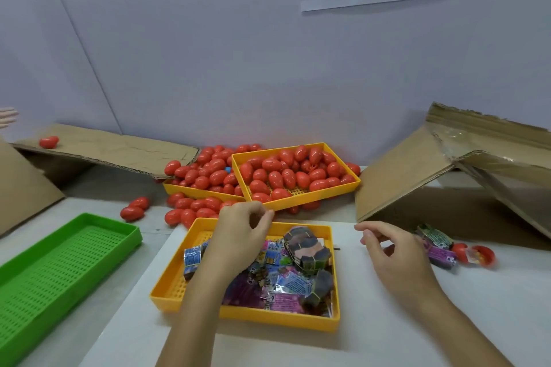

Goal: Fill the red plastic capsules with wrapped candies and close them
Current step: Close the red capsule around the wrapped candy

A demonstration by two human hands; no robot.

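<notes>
We see only part of the scene clearly. Our left forearm covers much of the near yellow tray (167,292), hiding some of the wrapped candies (286,280) piled in it; the print on the wrappers is too small to read. A second person's hand (7,117) is cut off at the left edge, with only its fingertips showing. The rear yellow tray (179,188) is half hidden by a cardboard flap (119,149) and by the tilted yellow tray (322,198) propped over it. A small blue thing among the capsules there is too small to identify.

Our left hand (241,235) hovers over the far rim of the near tray, fingers curled loosely with thumb and forefinger close together; we cannot tell whether they pinch anything. Our right hand (390,250) rests on the white table (447,292) to the right of that tray, fingers loosely curled and holding nothing we can see.

The red capsules (283,173) fill the two far trays and spill onto the table in front of them; one lies alone on the cardboard flap. An open capsule (474,253) sits beyond our right hand, beside a few loose candy packets (438,243). A green tray (59,262) lies at the left.
</notes>
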